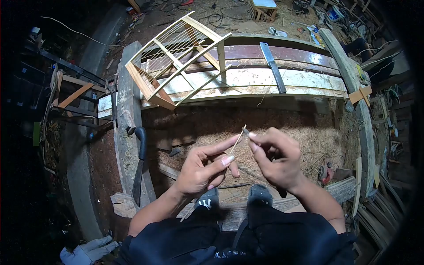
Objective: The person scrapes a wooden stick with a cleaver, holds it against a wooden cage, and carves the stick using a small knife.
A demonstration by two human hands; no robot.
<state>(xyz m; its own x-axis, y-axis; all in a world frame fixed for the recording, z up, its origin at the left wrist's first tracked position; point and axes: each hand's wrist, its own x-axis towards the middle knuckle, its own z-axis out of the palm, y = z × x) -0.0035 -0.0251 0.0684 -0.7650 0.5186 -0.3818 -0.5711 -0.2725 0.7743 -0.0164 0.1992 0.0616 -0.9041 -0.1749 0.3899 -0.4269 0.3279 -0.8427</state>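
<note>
Head view, looking down past the person's dark clothing at 2 bare hands over a work area. The left hand [201, 170] grips a thin wooden stick [238, 141] between thumb and fingers, its remaining fingers loosely curled. The stick slants upward to the right, its upper end projecting beyond the fingertips near the centre of the view. The right hand [281, 161] is closed on a small knife [246, 131]; the dark blade tip emerges by the thumb and index finger, just beside the upper end of the stick, and a dark handle end shows beneath the palm. Whether blade and stick touch cannot be told.

Beyond the hands, a white plank [247, 78] and a maroon plank [238, 53] run between 2 side beams. A slatted wooden frame [179, 65], crossed by thin parallel rods, rests tilted toward their left end. To its right, a broad flat blade [274, 70] lies across the planks. On the left beam [128, 106] lies a machete [139, 163] with a curved black handle; at the right beam [364, 150] are 2 crossed wood pieces [361, 94]. Pale shavings [313, 145] cover the ground below. Under the forearms stand 2 dark shoes [259, 195], 1 beneath each hand.
</note>
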